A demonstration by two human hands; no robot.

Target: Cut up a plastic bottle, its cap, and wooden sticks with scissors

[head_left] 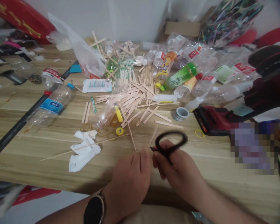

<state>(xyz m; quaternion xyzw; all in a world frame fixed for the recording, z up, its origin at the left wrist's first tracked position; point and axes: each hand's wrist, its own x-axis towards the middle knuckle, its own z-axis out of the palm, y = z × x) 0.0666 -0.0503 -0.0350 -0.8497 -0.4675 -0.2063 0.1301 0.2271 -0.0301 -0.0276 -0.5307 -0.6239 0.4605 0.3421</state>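
Note:
Near the table's front edge, my left hand [132, 174] is closed, its fingertips pinched around a thin wooden stick [154, 135] that slants up to the right. Close beside it on the right, my right hand [177, 169] is wrapped round scissors [171, 143] with black handles. The scissors' pivot end points at my left fingertips; the blades are hard to make out. Another thin skewer [131, 135] reaches from the pile down to my left hand. A dark round watch [94, 210] is on my left wrist.
Flat wooden sticks [133, 99] lie heaped mid-table. Plastic bottles [182, 76] crowd the back right, with a red and black power tool [212, 119] in front. White tissue [84, 151], a yellow cap [119, 131] and a grey tape roll [180, 114] lie nearer. A blue-labelled bottle [52, 105] is left.

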